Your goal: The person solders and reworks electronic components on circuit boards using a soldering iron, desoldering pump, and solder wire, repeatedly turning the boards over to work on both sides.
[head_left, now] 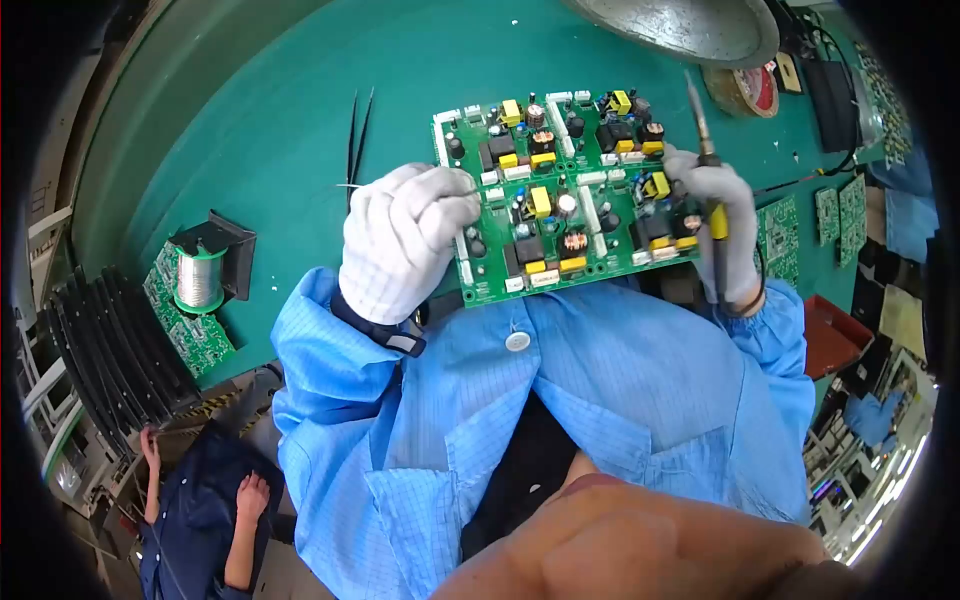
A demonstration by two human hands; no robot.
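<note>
A green circuit board panel [550, 190] with yellow, black and white components faces up, held between my two gloved hands. My left hand [405, 240] is closed on its left edge, and a thin wire end pokes out beside that hand. At the panel's right edge, my right hand [720, 215] grips a soldering iron [704, 130] with its tip pointing up and away, its fingers also touching the board. Black tweezers [358, 140] lie on the green mat just beyond my left hand.
On the left are a solder wire spool [199, 280], a board under it and black racks [115, 350]. A metal lamp shade [690, 25], tape rolls [745, 90], more boards [779, 240] and a red tray [835, 335] are right. A co-worker [205, 510] is at lower left.
</note>
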